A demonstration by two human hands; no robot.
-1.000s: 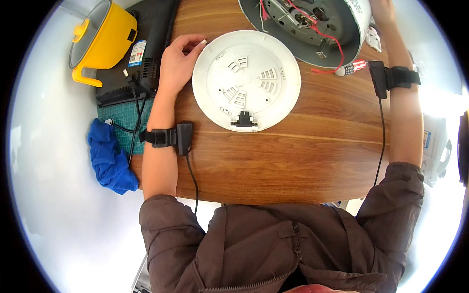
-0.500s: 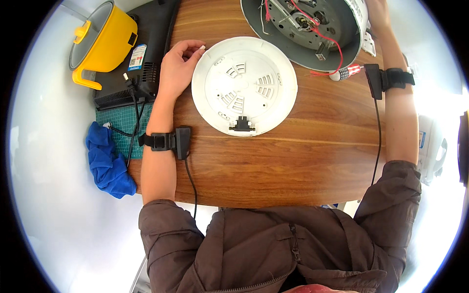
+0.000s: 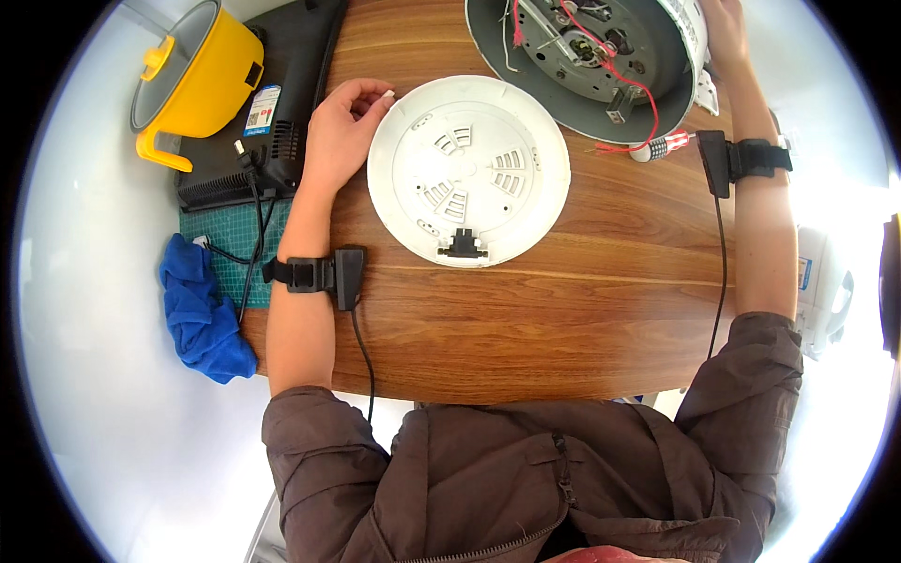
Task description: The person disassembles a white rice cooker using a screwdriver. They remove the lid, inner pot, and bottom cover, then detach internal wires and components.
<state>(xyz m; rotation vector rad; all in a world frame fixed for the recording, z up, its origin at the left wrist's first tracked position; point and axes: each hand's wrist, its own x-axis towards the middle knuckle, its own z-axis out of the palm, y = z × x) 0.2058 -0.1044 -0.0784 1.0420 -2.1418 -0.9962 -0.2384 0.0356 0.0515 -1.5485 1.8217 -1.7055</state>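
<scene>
My left hand [image 3: 345, 127] is closed in a pinch on a small white piece [image 3: 389, 94], too small to name, close beside the left rim of a round white plastic cover [image 3: 511, 225]. The cover lies flat, showing vent slots and a black connector [image 3: 463, 245] at its near edge. At the top right an appliance body [image 3: 535, 94], like a rice cooker's, lies with its open underside in view, showing a metal plate and red wires [image 3: 648, 94]. My right hand [image 3: 725, 38] is against its right outer wall; the fingers are mostly hidden or cut off by the picture's edge.
A red-and-white screwdriver [image 3: 668, 144] lies beside the appliance body. To the left are a yellow pot [image 3: 202, 103], a black flat device [image 3: 235, 174] with cables, a green cutting mat [image 3: 225, 225] and a blue cloth [image 3: 202, 319]. Wooden tabletop [image 3: 526, 338] stretches towards me.
The view has shifted slightly. My left hand keeps its pinch on the small white piece, and my right hand stays by the appliance body.
</scene>
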